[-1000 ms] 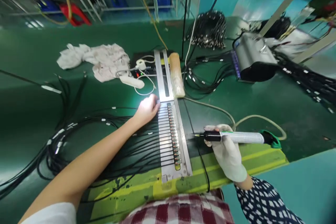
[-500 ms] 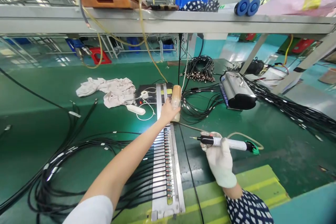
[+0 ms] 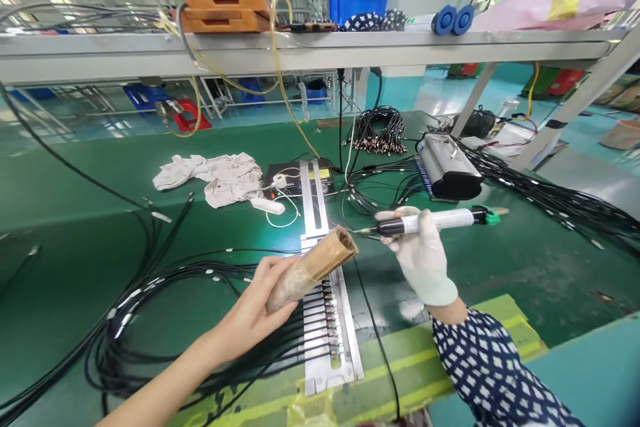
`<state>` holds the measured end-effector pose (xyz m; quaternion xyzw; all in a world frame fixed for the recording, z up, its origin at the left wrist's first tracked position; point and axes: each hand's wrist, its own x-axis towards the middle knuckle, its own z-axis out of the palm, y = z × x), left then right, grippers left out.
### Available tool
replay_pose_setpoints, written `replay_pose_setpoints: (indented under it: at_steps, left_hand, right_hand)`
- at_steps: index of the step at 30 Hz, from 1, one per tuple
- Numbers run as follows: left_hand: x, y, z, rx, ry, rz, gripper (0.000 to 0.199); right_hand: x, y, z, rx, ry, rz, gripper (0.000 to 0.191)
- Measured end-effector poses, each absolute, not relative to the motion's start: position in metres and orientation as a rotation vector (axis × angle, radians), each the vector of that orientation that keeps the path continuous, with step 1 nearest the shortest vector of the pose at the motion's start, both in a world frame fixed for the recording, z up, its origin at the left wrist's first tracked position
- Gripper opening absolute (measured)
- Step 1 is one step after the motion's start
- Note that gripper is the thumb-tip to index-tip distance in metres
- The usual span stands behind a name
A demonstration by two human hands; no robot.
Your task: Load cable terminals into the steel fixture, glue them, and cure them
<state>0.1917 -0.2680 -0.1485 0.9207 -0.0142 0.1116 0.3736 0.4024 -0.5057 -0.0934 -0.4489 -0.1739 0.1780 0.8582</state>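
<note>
My bare left hand (image 3: 263, 303) is wrapped round a tan tube (image 3: 320, 263), partly covered in clear film. The tube is tilted above the metal fixture strip (image 3: 356, 360), its hollow end facing up and right. In a white glove, my right hand (image 3: 420, 253) grips a soldering iron (image 3: 437, 221) with a white barrel, black front and green tail. Its thin tip points left, close to the tube's mouth. Along the strip runs a row of small connectors (image 3: 330, 313) on black cables (image 3: 285, 330). My left hand and the tube hide its upper part.
A black box (image 3: 287, 173) lies under the strip's far end, beside a white cloth (image 3: 233, 177). Coiled black cables (image 3: 107, 353) spread to the left. At the right stand a silver-and-black case (image 3: 453, 167) and more cables. A shelf (image 3: 250, 57) crosses above the bench.
My left hand has brought the tube from the strip's far end toward me and tipped it over. The soldering iron in my right hand has risen slightly. The view has shifted a little.
</note>
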Motion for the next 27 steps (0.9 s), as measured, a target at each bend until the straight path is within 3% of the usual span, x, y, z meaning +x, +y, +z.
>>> replay_pose_setpoints:
  at_steps: [10, 16, 20, 24, 27]
  left_hand:
    - [0.165, -0.279, -0.142, 2.344, -0.057, 0.12, 0.065]
    - [0.16, -0.297, -0.153, 2.098, -0.004, -0.03, 0.067]
    - [0.164, -0.304, -0.155, 1.97, 0.029, -0.065, 0.067]
    - [0.172, -0.307, -0.162, 1.922, 0.114, -0.103, 0.073]
    - [0.18, -0.31, -0.165, 1.846, 0.094, -0.089, 0.074]
  right_hand:
    - [0.389, -0.489, -0.102, -1.292, -0.807, 0.792, 0.059]
    - [0.386, -0.494, -0.112, -1.394, -0.915, 0.722, 0.058]
    - [0.384, -0.496, -0.119, -1.304, -0.936, 0.807, 0.056]
    - [0.388, -0.496, -0.132, -1.092, -0.817, 1.026, 0.07]
    - [0.394, -0.497, -0.136, -1.029, -0.611, 1.0, 0.077]
